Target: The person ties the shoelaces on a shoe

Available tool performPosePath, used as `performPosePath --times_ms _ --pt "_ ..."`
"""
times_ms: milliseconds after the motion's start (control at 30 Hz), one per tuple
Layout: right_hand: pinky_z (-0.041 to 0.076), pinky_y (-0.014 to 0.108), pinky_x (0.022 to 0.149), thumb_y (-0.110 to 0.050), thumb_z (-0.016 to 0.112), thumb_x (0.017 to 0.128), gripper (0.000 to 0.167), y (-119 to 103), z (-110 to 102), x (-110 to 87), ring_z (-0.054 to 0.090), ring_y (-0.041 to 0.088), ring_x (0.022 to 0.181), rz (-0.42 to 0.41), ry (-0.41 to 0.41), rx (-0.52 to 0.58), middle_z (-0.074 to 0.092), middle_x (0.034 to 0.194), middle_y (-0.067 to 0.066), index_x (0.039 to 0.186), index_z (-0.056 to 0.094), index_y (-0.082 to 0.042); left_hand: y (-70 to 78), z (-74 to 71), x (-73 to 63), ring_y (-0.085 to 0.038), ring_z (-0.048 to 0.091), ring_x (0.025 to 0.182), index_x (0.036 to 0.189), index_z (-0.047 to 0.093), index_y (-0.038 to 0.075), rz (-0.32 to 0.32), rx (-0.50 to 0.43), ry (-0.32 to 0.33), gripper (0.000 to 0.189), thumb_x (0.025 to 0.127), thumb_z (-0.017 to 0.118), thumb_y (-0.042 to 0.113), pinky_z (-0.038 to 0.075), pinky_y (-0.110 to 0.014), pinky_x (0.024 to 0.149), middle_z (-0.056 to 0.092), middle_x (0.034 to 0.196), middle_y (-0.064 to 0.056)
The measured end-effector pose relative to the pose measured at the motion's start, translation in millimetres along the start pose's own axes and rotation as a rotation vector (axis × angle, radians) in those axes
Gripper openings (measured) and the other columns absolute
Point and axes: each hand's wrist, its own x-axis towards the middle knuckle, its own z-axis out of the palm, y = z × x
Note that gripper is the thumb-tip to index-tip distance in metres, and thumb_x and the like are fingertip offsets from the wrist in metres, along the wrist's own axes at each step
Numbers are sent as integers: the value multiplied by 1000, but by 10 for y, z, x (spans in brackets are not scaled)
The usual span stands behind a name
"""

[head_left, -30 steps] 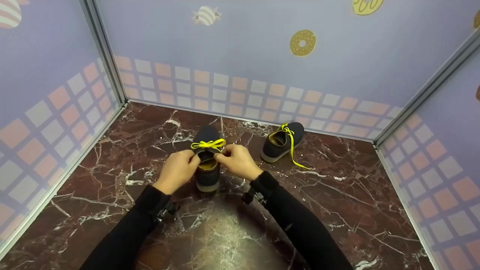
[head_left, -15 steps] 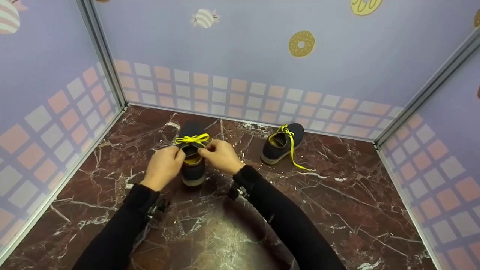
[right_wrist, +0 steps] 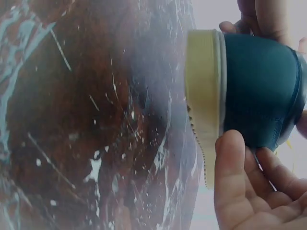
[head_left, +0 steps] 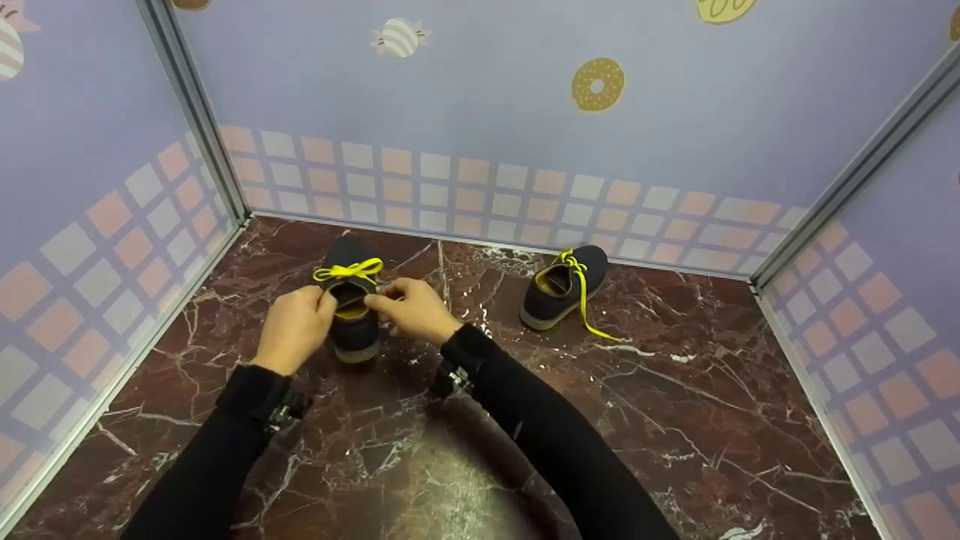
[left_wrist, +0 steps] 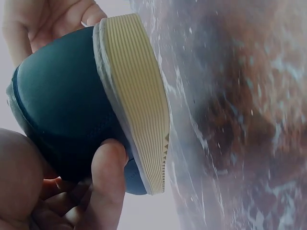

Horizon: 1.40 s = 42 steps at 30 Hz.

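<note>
A dark shoe (head_left: 356, 337) with a yellow lining stands left of centre in the head view, its toe pointing at the back wall. Its yellow shoelace (head_left: 349, 270) is tied in a bow. At the left edge of the shoe's opening, my left hand (head_left: 294, 326) grips the collar. Opposite it, my right hand (head_left: 416, 309) pinches the collar's right edge between thumb and finger. Both wrist views show the heel and the pale ribbed sole (left_wrist: 136, 86) from behind. Whether the sole touches the floor I cannot tell.
Another dark shoe (head_left: 544, 306) sits to the right near the back wall, one yellow lace end (head_left: 592, 322) trailing on the floor. The reddish marble-patterned floor (head_left: 675, 420) is bounded by patterned panels (head_left: 480, 97) at the back and both sides.
Both hands have moved left and slightly toward the back wall, carrying or sliding the tied shoe along between them. The other shoe has stayed put.
</note>
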Motion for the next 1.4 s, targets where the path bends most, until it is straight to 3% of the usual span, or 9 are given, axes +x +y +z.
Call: performPosePath --times_ms 200,400,600,733,867,1033,1233,1400 --pt "69 49 84 -25 79 106 47 40 105 60 77 44 109 -23 -58 152 77 115 11 141 69 5 -130 -70 87 -37 52 64 73 52 8 -11 13 33 37 110 53 12 43 -51 64 52 69 -11" --pt "65 53 97 -16 79 105 51 73 203 74 77 44 112 -29 -119 259 70 141 19 149 65 4 -284 -128 148 -36 50 63 73 50 9 -23 9 56 37 110 53 11 38 -47 64 49 69 -11" --pt "63 45 103 -9 78 103 54 80 317 82 78 35 115 -77 -150 268 64 154 19 152 62 5 -420 -176 225 -36 49 62 72 49 10 -34 13 97 38 110 53 11 38 -46 63 48 68 -9" --pt "63 42 103 -10 79 99 60 62 390 114 77 32 115 -97 -174 193 63 156 16 155 60 3 -521 -210 265 -33 45 60 70 45 12 -43 15 112 40 110 53 12 35 -44 62 43 66 -6" --pt "51 31 116 -18 80 97 70 40 444 144 66 21 136 -133 -234 48 57 165 10 162 56 -3 -645 -270 277 -33 45 60 70 45 12 -57 34 124 40 109 52 12 34 -44 61 43 65 -6" --pt "41 20 120 -21 77 101 73 8 514 172 54 16 150 -155 -310 14 53 169 9 166 49 -4 -765 -337 294 -32 45 59 71 45 11 -58 49 119 40 110 50 13 33 -44 60 43 64 -7" --pt "34 20 124 -39 75 103 76 -28 605 211 43 10 157 -145 -321 -62 49 172 4 168 48 -8 -874 -378 287 -30 43 58 72 45 11 -84 67 98 41 112 49 15 33 -43 60 42 64 -7" --pt "33 24 126 -47 72 104 78 -34 656 247 43 12 158 -137 -327 -86 48 172 1 169 48 -12 -971 -376 289 -29 41 58 72 43 11 -96 68 101 40 112 48 14 32 -43 60 39 64 -6"
